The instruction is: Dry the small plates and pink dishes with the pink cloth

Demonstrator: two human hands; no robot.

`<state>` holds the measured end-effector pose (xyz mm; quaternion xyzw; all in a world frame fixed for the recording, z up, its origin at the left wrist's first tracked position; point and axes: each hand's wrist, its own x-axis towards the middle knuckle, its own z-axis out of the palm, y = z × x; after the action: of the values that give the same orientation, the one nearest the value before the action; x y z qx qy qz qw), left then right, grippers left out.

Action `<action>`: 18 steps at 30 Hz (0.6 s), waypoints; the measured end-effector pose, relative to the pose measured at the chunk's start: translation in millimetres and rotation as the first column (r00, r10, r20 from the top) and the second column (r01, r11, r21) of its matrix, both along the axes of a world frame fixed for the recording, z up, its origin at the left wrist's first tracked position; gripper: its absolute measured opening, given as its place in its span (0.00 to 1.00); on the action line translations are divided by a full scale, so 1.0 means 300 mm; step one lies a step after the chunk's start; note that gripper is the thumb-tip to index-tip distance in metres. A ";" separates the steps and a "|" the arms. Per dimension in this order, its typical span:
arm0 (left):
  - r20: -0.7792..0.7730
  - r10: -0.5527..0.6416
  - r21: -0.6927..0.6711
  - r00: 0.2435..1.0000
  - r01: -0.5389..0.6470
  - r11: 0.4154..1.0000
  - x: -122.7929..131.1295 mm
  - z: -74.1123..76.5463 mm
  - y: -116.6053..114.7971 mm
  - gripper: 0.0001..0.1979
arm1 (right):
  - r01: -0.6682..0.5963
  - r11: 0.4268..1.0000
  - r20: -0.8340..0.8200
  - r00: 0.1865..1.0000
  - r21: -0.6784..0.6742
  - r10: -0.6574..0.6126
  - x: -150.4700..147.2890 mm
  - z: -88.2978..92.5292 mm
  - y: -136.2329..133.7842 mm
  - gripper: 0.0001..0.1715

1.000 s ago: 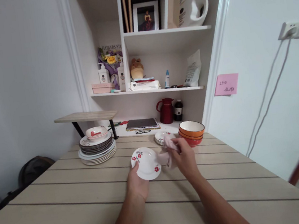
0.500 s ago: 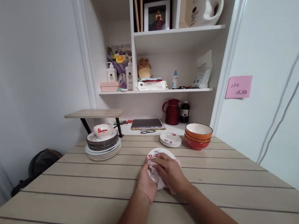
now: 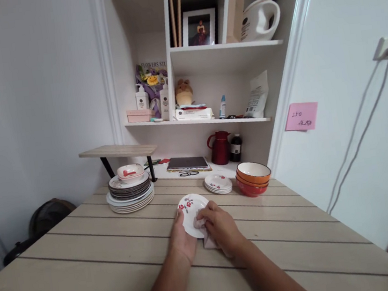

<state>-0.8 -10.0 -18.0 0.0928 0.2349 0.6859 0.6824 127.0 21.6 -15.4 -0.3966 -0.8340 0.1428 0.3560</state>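
Observation:
A small white plate (image 3: 189, 219) with red flowers is tilted up above the wooden table, its face toward me. My left hand (image 3: 183, 239) grips its left edge, thumb on the rim and fingers hidden underneath. In my right hand (image 3: 221, 227) a pale pinkish cloth (image 3: 210, 242) is bunched, pressed against the right part of the plate's face. Part of the cloth hangs below the fingers. Beyond the hands lies a short stack of matching small plates (image 3: 218, 183).
Stacked orange and red bowls (image 3: 254, 179) stand at the right rear. To the left, larger plates (image 3: 132, 200) carry a small bowl (image 3: 131, 173), beside a raised wooden stand (image 3: 119, 151). Glasses (image 3: 189, 173), a laptop (image 3: 188, 162) and a red jug (image 3: 220, 148) sit behind.
The cloth has slid from the plate's left and lower face to its right side, baring more of the plate. The right hand has turned slightly. The camera view has shifted a little.

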 end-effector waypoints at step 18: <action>0.013 0.118 0.006 0.993 -0.118 0.993 -0.017 -0.013 0.008 0.16 | 0.097 0.995 0.165 0.981 0.013 -0.098 -0.013 -0.022 0.012 0.23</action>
<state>-6.0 -7.6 -21.8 0.0768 0.2334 0.7264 0.6419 122.9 25.3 -22.0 -0.4466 -0.8406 0.0897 0.2929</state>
